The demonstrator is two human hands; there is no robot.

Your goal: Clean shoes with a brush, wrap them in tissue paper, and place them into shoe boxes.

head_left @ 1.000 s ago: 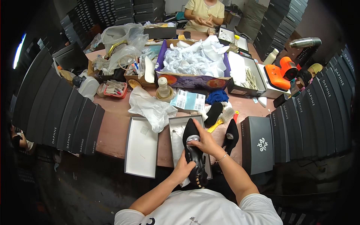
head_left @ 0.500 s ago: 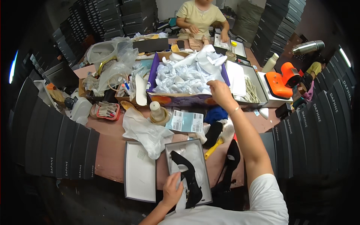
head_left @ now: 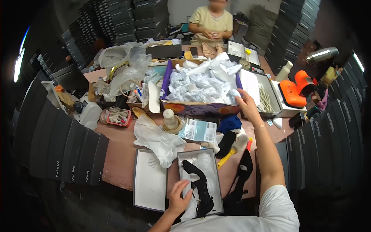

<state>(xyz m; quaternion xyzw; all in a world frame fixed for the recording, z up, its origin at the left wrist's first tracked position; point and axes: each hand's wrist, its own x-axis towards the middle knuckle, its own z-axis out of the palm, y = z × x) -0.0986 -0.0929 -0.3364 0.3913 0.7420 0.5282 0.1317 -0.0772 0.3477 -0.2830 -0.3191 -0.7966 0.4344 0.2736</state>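
My left hand [head_left: 179, 196] rests at the near end of the open shoe box [head_left: 201, 181] in front of me, fingers curled loosely over the white tissue lining and touching the black high-heeled shoe [head_left: 199, 185] that lies lengthwise inside; I cannot tell whether the fingers grip the shoe or only steady it; the box lid [head_left: 150, 179] lies flat just at nine o'clock of the box.

My right hand [head_left: 244, 105] is stretched out towards one o'clock, at the right end of the purple carton [head_left: 201, 107] heaped with crumpled white tissue paper [head_left: 205, 79]; the fingers are closed around a tuft of that paper at the carton's near right corner.

A second black shoe [head_left: 241, 176] lies on the table at three o'clock of the open box, under my right forearm; a yellow-handled brush [head_left: 231, 151] sits between it and the box; a printed label sheet [head_left: 199, 130] lies at twelve o'clock of the box; a crumpled clear bag [head_left: 158, 139] lies at eleven o'clock; across the table another person [head_left: 210, 23] sits working.
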